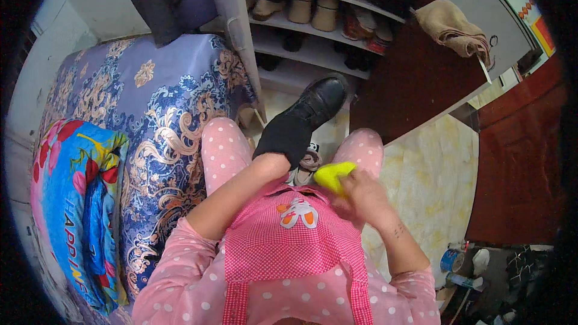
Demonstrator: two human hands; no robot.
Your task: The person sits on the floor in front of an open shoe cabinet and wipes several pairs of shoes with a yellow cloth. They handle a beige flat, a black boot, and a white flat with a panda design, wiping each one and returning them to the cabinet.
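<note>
A black ankle boot [310,108] is raised between my knees, its toe pointing away and to the right. My left forearm [235,192] runs into the boot's dark shaft, so my left hand and its fingers are hidden inside. Just right of the shaft, my right hand [364,195] is closed around a bright yellow-green cloth or sponge [335,177]; motion smears it, and I cannot tell which. The cloth is apart from the boot. Below the boot, a greyish shoe [310,161] shows partly between my legs.
Shelves [307,54] of shoes stand ahead, with an open dark-brown door [415,84] to their right and a beige cloth [451,27] over its top. A patterned bed [174,108] with a folded blue blanket [81,204] lies left. Clutter [463,271] sits on the floor at lower right.
</note>
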